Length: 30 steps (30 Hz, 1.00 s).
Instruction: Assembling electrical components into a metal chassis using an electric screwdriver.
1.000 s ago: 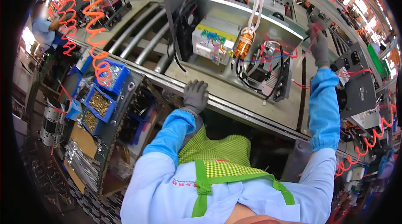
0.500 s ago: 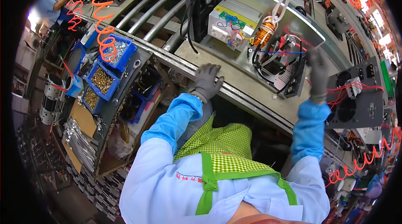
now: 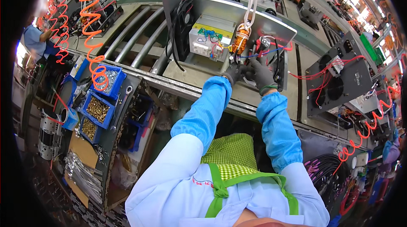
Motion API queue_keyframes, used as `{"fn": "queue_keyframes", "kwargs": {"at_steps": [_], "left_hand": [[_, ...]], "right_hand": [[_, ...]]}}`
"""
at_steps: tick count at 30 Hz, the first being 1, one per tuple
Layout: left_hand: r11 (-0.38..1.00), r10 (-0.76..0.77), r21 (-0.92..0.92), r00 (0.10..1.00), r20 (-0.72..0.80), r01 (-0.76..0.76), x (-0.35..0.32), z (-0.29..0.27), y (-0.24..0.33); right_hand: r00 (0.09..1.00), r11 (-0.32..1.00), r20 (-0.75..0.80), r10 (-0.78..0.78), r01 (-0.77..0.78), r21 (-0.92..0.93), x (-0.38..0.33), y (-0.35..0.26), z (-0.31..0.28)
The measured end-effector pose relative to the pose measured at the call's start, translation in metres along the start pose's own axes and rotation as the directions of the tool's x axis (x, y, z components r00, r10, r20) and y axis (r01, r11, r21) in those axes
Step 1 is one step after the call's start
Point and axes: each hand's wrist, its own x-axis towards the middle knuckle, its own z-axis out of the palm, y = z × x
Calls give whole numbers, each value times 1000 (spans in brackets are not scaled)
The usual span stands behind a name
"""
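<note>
An open grey metal chassis [image 3: 271, 25] lies on the roller conveyor in front of me, holding a black fan [image 3: 183, 23], a pale power module [image 3: 210, 36], a copper-wound coil [image 3: 241, 40] and red and black wires. My left hand [image 3: 234, 73], in a dark grey glove, and my right hand [image 3: 260, 73], gloved the same, meet over the wiring just below the coil. Both touch the black and red wires [image 3: 265, 51]; what the fingers pinch is hidden by the gloves.
Blue bins of brass and silver screws [image 3: 98, 108] stand on a rack at my left under orange coiled air hoses [image 3: 91, 23]. A second dark chassis with fans [image 3: 339, 80] lies on the conveyor at right. Another person in blue [image 3: 36, 40] works at far left.
Both hands moved inward from the conveyor edge and the chassis side. They now meet at the wiring below the coil. The chassis sits closer to centre.
</note>
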Motion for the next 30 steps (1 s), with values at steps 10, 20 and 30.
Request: {"fn": "queue_keyframes", "kwargs": {"at_steps": [10,20,30], "left_hand": [[776,-598,-244,802,10,582,-15,-19,12],[-35,-576,-831,668,471,555,-37,-95,83],[31,-590,-685,567,575,728,-34,-172,71]], "right_hand": [[982,960,-64,-179,160,-232,-17,6,20],[839,675,33,-542,459,-577,-1,40,18],[672,-63,724,-158,725,-686,-45,61,16]]}}
